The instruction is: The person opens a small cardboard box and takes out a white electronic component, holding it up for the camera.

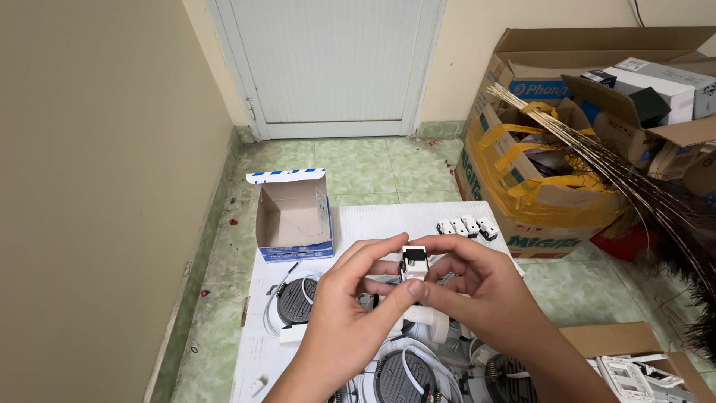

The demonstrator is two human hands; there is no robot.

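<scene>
Here, closest to the camera, the left hand and the right hand meet over a low white board, and both pinch one small white connector block with a black insert. The left thumb presses its lower edge while the fingers of both hands close around its sides, so the block is held up in the air, just above the round white lamp fittings with dark centres and looped white cables that lie on the board. By the look of it, the step in hand is fitting or checking the block; the next move would call for a steady pinch and careful lining-up of small parts.

Further off, four more small white blocks sit in a row near the board's far edge, and an open blue-and-white carton stands beside them. Beyond, big cardboard boxes and a white door.

The block's underside is hidden by fingers, and the lower fittings are cut off by the frame.
</scene>
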